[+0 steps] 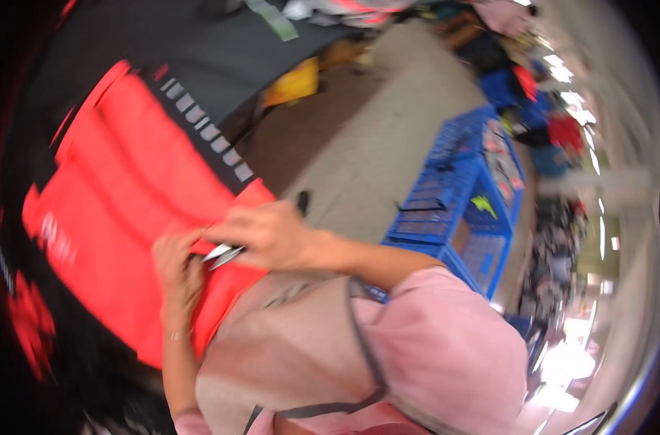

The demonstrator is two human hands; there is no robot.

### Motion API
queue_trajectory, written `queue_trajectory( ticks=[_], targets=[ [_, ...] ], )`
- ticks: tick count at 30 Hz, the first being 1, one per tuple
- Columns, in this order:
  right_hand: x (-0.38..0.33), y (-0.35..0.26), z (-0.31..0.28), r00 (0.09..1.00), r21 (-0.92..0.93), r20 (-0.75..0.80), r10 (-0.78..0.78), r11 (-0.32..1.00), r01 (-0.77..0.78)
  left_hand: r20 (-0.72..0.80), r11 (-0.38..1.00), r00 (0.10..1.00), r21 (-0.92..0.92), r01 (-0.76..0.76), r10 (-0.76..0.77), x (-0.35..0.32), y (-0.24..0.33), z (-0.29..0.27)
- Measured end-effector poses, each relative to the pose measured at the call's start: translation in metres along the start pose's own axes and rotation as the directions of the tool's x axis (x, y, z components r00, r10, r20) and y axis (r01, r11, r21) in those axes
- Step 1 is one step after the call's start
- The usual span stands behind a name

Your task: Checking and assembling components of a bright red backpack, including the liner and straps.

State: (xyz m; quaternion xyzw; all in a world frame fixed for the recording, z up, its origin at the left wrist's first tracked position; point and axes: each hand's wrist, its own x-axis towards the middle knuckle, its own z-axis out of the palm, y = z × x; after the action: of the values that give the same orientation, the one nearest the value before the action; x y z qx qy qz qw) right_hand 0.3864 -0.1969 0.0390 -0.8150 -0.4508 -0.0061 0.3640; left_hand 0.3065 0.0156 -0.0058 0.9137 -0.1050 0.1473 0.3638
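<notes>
Along the near edge of the tabletop (206, 80), against the wearer's beige apron (286, 348) with its dark trim, a red cloth (134, 225) lies spread out, covering much of the dark surface; its nearest part runs down between the left forearm and the apron. A pink sleeve (453, 341) covers the right upper arm, and a thin band (175, 336) circles the left wrist. Both hands meet over the cloth close to that near edge. The left hand (179, 264) grasps a fold of the red cloth between bent fingers. The right hand (268, 233) is closed around a pair of metal snips (225, 254), whose pale blades point toward the left hand, just beside it; whether the tips touch the fabric is too blurred to tell. Along the right side of the cloth, a dark strip (206, 130) bears a row of pale rectangles. Toward the tabletop's far edge lie a light green strip (273, 19) and a blurred pale and pinkish heap (344, 10). Past the right edge a yellow item (293, 82) shows, and on the grey floor (388, 109) stand blue crates (428, 192), with a yellow-green piece (483, 206) visible at one. Farther off, mixed coloured piles blur together.
</notes>
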Motion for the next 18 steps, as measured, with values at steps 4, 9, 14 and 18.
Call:
queue_trajectory(
  ticks=[4, 9, 14, 18],
  targets=[
    [0.015, 0.009, 0.005, 0.994, -0.056, 0.047, -0.1, 0.993, 0.102, -0.083, 0.921, 0.961, -0.318, 0.225, -0.264, -0.012, -0.013, 0.007],
    [0.034, 0.019, -0.018, 0.992, 0.205, 0.125, 0.033, 0.977, -0.058, 0.07, 0.892, 0.947, -0.321, 0.318, -0.313, 0.013, 0.006, -0.013],
    [0.091, 0.012, -0.027, 0.892, 0.554, 0.317, 0.322, 0.701, -0.449, 0.131, 0.643, 0.862, -0.614, 0.458, -0.49, 0.021, 0.017, -0.02],
    [0.105, 0.052, 0.013, 0.733, 0.694, 0.486, 0.476, 0.301, -0.654, 0.149, 0.54, 0.841, -0.705, 0.459, -0.521, 0.037, 0.011, -0.006]
  ],
)
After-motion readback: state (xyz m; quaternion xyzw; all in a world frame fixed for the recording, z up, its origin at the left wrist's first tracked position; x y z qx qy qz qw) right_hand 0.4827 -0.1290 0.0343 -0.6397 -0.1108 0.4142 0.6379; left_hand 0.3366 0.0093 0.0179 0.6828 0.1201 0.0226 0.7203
